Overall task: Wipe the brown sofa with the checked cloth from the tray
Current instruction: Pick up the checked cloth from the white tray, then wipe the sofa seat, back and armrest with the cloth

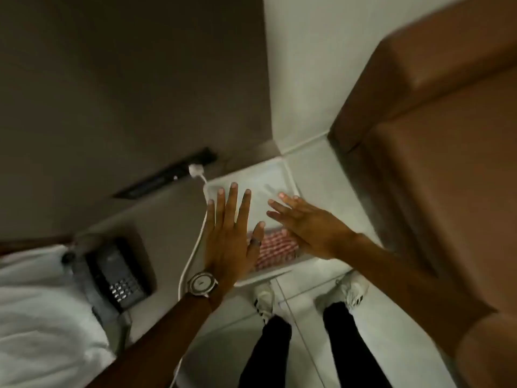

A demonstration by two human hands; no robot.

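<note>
Both your hands are flat and spread, holding nothing. Your left hand [228,236] (the one with the wristwatch [202,284]) hangs over the left side of the white tray [275,175], fingers fanned toward its far rim, and your right hand [310,228] is angled in over the tray's right side. I can't tell from up here if either palm is actually touching anything or just hovering.

The checked cloth [275,249] is in the tray's near end, a red-and-white bundle peeking out between your two hands. So I'd say you're right at the start: cloth not picked up, and the brown sofa [436,169] not wiped at all yet. What's left is grabbing the cloth, turning to the sofa and doing all the wiping.

The tray sits on a pale tiled floor [316,175], just past your white sneakers [264,299] and near the corner of the wall. The sofa is right of the tray, close by, with a smooth leather-looking surface. Left of the tray a white cable [193,256] runs along the floor up to a plug, and further left there's a dark desk phone [117,273] on a low stand beside white bedding [42,317]. The room's dim and the picture's a bit blurry.
</note>
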